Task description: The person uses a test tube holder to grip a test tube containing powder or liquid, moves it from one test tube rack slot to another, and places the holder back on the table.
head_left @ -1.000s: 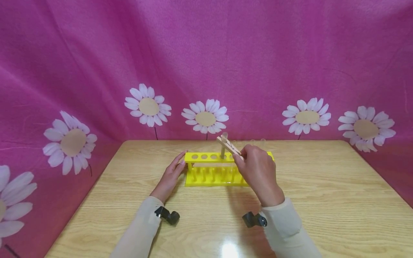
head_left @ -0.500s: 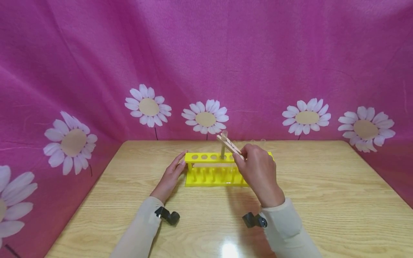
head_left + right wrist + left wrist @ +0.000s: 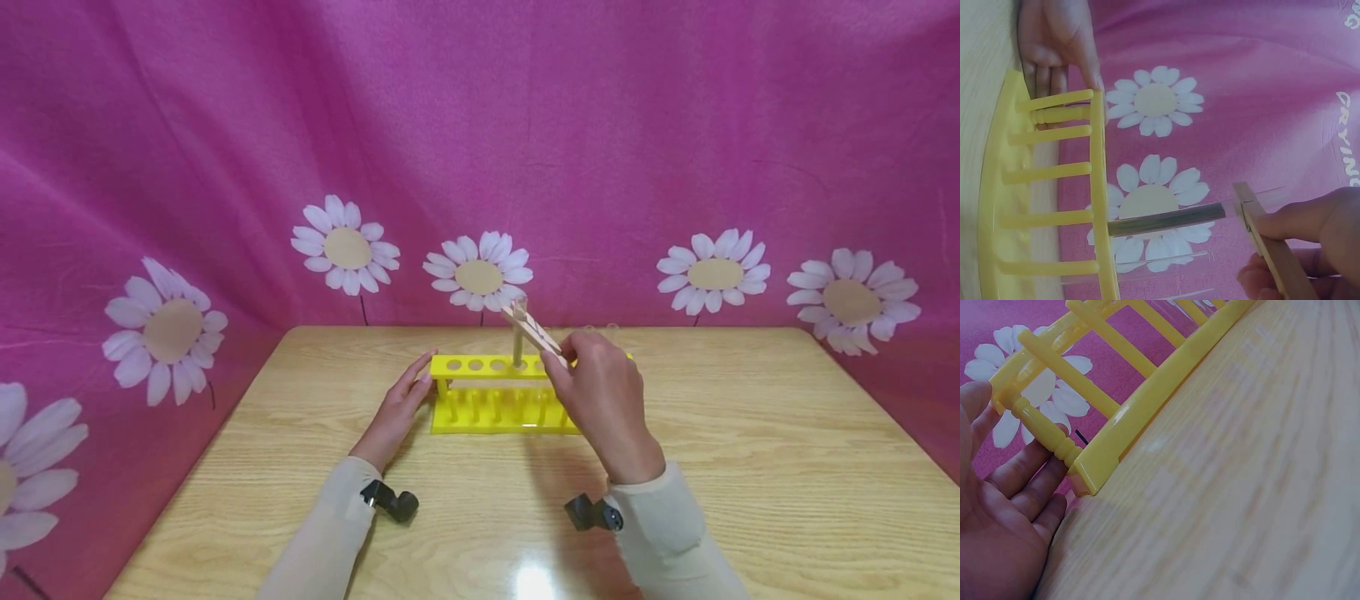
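My right hand [image 3: 603, 400] holds a wooden test tube clamp [image 3: 534, 333], whose tip grips a glass test tube [image 3: 518, 342] near its mouth. Dark contents [image 3: 1169, 220] show in this tube in the right wrist view. Upright, the tube stands above a hole in the yellow test tube rack [image 3: 468, 372], its lower end at the top plate. My left hand [image 3: 397, 408] touches the rack's left end. Its fingers lie loosely extended behind the turned end post [image 3: 1041, 428] in the left wrist view.
Several clear tubes, one of them a clear glass tube [image 3: 1166, 260], stand in the rack's right part, partly hidden by my right hand. The wooden table [image 3: 750, 450] ends at a pink curtain [image 3: 585, 150] with daisies, behind the rack.
The clamp and test tube have risen slightly out of the rack, with my right hand barely shifting. My left hand and the rack stay in place.
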`<action>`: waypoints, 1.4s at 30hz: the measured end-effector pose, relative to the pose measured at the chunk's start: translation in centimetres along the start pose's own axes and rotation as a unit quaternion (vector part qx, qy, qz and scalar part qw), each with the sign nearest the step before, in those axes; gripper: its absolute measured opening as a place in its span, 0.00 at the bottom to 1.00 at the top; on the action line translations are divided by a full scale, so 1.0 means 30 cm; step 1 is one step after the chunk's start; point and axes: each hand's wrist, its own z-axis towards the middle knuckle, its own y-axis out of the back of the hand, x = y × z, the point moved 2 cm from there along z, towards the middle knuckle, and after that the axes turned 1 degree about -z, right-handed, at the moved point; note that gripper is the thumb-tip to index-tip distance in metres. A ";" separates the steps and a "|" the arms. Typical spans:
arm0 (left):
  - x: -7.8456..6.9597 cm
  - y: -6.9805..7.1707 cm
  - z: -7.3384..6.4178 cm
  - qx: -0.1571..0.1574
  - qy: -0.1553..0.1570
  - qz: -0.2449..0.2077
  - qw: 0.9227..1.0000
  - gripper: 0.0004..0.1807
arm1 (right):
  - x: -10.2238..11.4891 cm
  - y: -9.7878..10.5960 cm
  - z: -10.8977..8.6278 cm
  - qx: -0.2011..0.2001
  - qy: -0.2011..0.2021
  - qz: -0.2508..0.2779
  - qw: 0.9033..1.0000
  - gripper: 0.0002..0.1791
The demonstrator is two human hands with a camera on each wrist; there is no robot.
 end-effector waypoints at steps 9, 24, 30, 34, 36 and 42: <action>-0.060 -0.010 -0.046 0.002 -0.002 -0.005 1.000 0.29 | 0.006 -0.001 0.001 -0.017 0.011 0.007 1.000 0.12; -0.062 -0.005 -0.046 0.006 -0.017 -0.020 1.000 0.28 | 0.025 -0.031 -0.007 0.010 0.019 0.028 0.999 0.11; -0.005 0.000 -0.011 -0.006 -0.029 -0.013 0.999 0.32 | 0.027 -0.041 -0.010 0.014 0.025 0.026 0.999 0.11; -0.004 0.001 -0.011 -0.008 -0.028 -0.008 1.000 0.31 | 0.026 -0.046 -0.010 0.015 0.025 0.026 0.999 0.11; -0.004 0.001 -0.012 -0.010 -0.025 -0.004 1.000 0.31 | 0.024 -0.050 -0.011 0.015 0.026 0.027 0.999 0.11; -0.001 0.002 -0.013 -0.008 -0.028 -0.010 1.000 0.31 | 0.019 -0.066 -0.011 0.019 0.026 0.026 0.999 0.10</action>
